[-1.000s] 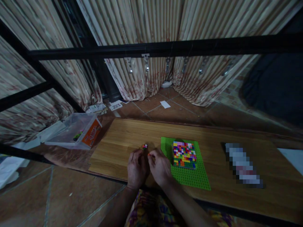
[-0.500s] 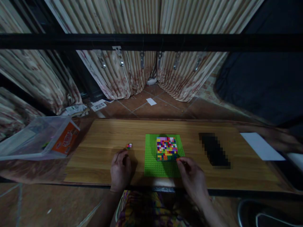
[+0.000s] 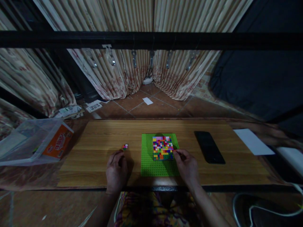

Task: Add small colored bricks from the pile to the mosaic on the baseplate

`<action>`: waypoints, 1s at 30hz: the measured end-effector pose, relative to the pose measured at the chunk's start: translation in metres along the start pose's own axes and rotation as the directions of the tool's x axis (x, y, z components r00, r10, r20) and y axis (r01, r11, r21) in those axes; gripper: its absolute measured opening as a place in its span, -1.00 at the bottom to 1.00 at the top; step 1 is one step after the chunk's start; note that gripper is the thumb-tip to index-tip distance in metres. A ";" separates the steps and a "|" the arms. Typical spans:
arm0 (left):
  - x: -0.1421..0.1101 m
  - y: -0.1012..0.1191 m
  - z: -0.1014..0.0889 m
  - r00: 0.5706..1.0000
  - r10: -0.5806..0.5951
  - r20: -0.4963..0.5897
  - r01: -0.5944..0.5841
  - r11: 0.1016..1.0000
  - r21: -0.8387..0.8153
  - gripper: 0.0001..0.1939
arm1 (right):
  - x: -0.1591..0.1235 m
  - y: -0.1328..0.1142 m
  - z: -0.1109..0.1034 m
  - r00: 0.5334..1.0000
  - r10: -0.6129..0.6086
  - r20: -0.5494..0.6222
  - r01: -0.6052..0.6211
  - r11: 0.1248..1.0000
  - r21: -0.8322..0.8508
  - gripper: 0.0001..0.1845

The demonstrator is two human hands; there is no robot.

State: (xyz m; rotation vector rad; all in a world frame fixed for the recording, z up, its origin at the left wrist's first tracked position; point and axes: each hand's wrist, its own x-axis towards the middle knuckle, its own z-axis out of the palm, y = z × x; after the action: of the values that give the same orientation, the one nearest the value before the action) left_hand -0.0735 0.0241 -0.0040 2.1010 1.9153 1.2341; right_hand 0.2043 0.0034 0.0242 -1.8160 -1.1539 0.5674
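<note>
A green studded baseplate (image 3: pixel 147 160) lies on the wooden table, bearing a square block of many-coloured toy bricks (image 3: pixel 163 148). At the right edge of that block, my right hand (image 3: pixel 188 167) pinches a small reddish toy brick (image 3: pixel 174 151), mostly covered by the fingertips. My left hand (image 3: pixel 116 170) rests left of the baseplate with its fingers curled together. Just beyond its fingertips sits a small cluster of loose bricks (image 3: pixel 125 146) in pink, white, green and orange. Whether the left fingers hold anything is hidden.
A black phone (image 3: pixel 209 147) lies right of the baseplate, with a white sheet of paper (image 3: pixel 253 142) farther right. At the left stands a clear plastic box (image 3: pixel 35 157) with an orange label. The wooden table (image 3: pixel 99 132) ends close to my body.
My right hand has moved slightly away from me along the block's right edge with the brick. My left hand stays by the loose bricks. The whole view has shifted a little.
</note>
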 end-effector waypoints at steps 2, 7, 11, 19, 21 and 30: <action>0.000 -0.001 0.001 1.000 -0.002 -0.002 0.002 1.000 -0.001 -0.82 | 0.001 -0.001 0.000 1.000 0.017 -0.004 -0.017 0.999 0.030 -0.59; -0.002 -0.002 0.002 1.000 -0.017 -0.013 0.016 1.000 -0.006 -0.81 | -0.001 0.004 0.002 0.998 0.059 0.006 -0.059 0.992 0.114 -0.59; -0.002 -0.002 0.002 1.000 -0.015 -0.018 0.015 1.000 -0.018 -0.82 | -0.004 0.006 0.005 0.996 0.089 0.009 -0.089 0.977 0.195 -0.58; -0.002 -0.002 0.002 1.000 0.001 -0.013 -0.001 1.000 -0.016 -0.84 | -0.005 0.002 0.002 0.997 0.051 0.062 -0.061 0.983 0.173 -0.52; -0.002 -0.002 0.002 1.000 -0.004 -0.004 0.004 1.000 -0.015 -0.83 | -0.005 0.003 0.003 0.997 0.050 0.050 -0.059 0.981 0.184 -0.53; -0.002 -0.001 0.001 1.000 0.023 -0.004 -0.023 1.000 -0.006 -0.84 | 0.002 0.006 0.009 0.994 0.108 0.016 -0.108 0.959 0.262 -0.60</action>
State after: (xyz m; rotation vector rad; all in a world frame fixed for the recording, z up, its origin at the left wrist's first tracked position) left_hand -0.0738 0.0233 -0.0060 2.1251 1.8922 1.2473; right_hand 0.2016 0.0081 0.0145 -1.6551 -0.9354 0.7494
